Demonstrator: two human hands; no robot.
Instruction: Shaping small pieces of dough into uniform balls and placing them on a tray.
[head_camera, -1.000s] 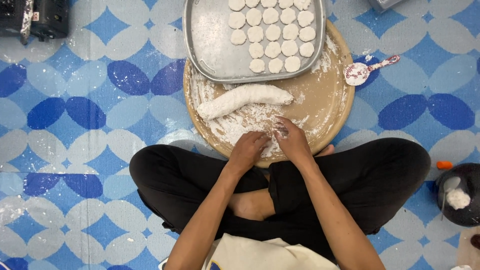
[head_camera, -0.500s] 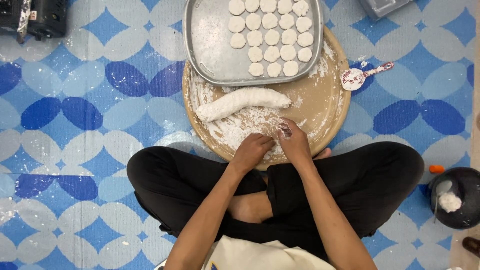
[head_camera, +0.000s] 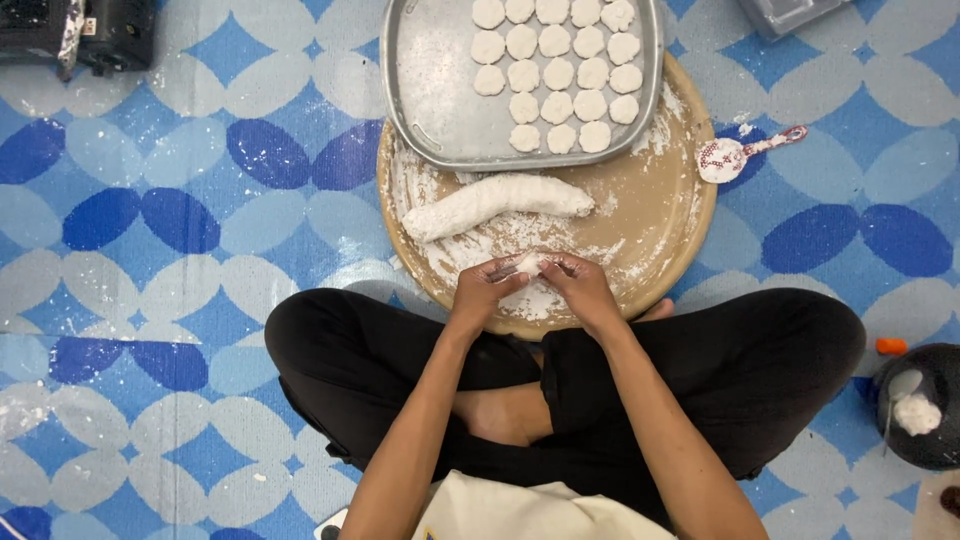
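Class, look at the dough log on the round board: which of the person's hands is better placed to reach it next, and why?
Probably the left hand. The dough log lies up and left of the small dough piece both hands pinch, its thick end above the left hand. The right hand would have to cross over.

Both hands now lifted slightly off the floured near edge of the round board (head_camera: 650, 230), fingertips pinching a small dough piece (head_camera: 528, 265) between them.
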